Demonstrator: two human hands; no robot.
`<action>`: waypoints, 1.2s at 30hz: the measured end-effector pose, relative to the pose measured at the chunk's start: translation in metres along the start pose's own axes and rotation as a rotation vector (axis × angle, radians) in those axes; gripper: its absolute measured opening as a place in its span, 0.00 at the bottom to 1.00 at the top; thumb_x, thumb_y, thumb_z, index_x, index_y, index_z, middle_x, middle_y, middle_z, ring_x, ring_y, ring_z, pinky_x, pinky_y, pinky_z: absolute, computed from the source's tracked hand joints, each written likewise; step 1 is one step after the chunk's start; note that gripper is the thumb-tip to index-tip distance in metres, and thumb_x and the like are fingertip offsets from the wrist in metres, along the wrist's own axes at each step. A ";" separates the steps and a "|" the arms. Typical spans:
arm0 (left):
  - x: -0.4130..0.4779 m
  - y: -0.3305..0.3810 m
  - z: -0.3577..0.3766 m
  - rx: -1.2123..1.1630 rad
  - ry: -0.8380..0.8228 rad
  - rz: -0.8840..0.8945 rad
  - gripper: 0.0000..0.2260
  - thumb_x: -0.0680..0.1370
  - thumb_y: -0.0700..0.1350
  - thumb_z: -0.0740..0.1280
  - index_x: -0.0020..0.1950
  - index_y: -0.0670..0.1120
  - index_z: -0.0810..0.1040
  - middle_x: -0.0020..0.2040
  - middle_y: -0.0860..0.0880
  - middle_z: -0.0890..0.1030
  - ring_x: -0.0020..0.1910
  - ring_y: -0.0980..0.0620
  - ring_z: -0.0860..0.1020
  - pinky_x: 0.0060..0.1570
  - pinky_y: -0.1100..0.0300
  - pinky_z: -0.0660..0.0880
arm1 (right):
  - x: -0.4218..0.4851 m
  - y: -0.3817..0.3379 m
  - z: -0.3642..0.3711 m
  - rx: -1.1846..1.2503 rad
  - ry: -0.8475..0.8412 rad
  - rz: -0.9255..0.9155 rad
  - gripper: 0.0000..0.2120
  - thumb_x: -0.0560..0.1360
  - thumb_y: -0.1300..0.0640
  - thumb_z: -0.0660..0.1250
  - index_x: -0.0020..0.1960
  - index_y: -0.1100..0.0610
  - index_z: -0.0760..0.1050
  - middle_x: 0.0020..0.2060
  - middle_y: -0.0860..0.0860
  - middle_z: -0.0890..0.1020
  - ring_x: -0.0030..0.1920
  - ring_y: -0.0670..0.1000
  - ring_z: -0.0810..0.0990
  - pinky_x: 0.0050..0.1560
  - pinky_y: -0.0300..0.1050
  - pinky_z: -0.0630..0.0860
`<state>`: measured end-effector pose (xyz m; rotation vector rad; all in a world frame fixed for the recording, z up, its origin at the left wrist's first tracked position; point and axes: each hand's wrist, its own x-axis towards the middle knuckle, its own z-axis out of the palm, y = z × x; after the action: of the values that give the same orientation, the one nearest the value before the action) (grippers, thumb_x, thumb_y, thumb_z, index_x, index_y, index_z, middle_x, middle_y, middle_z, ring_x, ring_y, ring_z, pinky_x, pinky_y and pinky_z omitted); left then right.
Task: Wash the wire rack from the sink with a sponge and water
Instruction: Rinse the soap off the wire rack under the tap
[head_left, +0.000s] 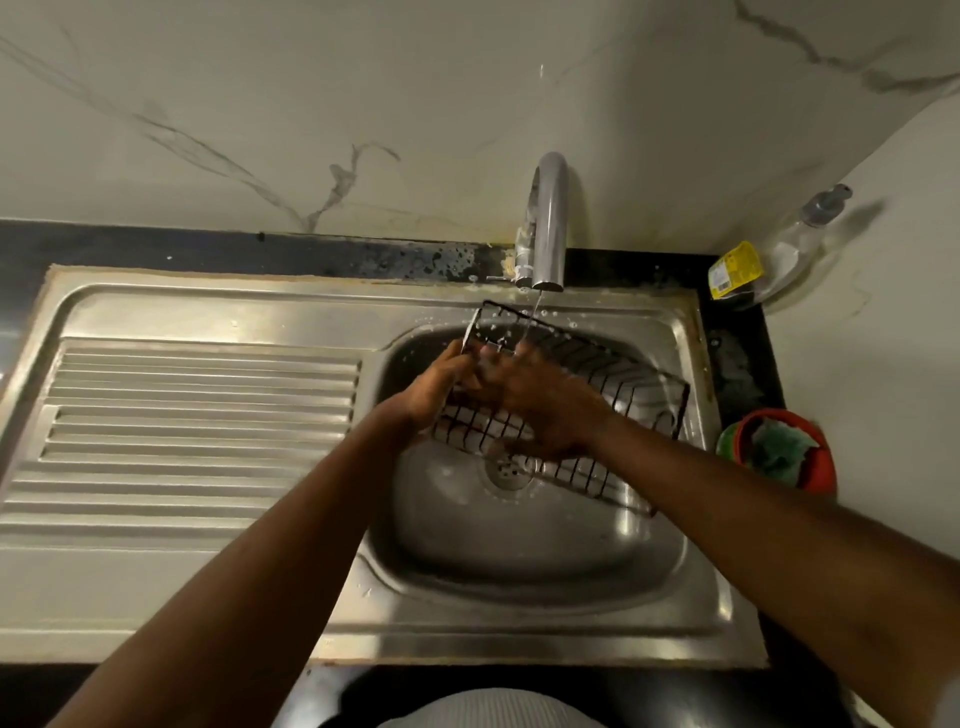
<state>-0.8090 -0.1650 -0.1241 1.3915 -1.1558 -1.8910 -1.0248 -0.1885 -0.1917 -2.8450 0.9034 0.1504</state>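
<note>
Black wire rack (623, 374), held tilted over the sink (519, 545), far corner under the tap (550, 218) stream. Gripped at its left edge by the left hand (436, 382), fingers curled round the frame. Pressed from above by the right hand (535, 405), fingers spread flat across the wires, clamped on nothing. Wetting or rinsing in hand, by the look of it. Sponge (779, 452) off in the bowl (826, 462) at right, untouched; scrubbing either done or to come, cannot tell which.
</note>
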 end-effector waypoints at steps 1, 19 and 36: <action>-0.001 0.002 0.001 -0.010 0.028 -0.005 0.20 0.83 0.52 0.59 0.73 0.45 0.69 0.61 0.39 0.79 0.57 0.41 0.80 0.46 0.56 0.81 | -0.003 0.006 -0.003 0.019 0.042 0.090 0.40 0.82 0.34 0.56 0.85 0.50 0.45 0.84 0.52 0.44 0.84 0.53 0.41 0.82 0.60 0.51; -0.002 0.020 0.002 -0.098 0.086 -0.193 0.13 0.85 0.46 0.56 0.61 0.46 0.78 0.52 0.43 0.83 0.52 0.43 0.80 0.48 0.51 0.76 | 0.008 -0.041 0.007 0.307 0.079 0.244 0.46 0.82 0.36 0.60 0.84 0.57 0.38 0.83 0.55 0.38 0.82 0.54 0.33 0.82 0.58 0.38; 0.007 0.020 -0.013 0.004 0.114 -0.183 0.22 0.75 0.50 0.63 0.67 0.45 0.77 0.61 0.37 0.80 0.59 0.34 0.79 0.58 0.42 0.76 | 0.000 -0.028 0.000 0.519 0.116 0.460 0.41 0.81 0.43 0.66 0.85 0.49 0.47 0.84 0.47 0.48 0.83 0.47 0.42 0.82 0.53 0.50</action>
<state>-0.8004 -0.1854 -0.1120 1.6332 -1.0075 -1.9040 -1.0086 -0.1663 -0.1888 -2.1577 1.3752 -0.1765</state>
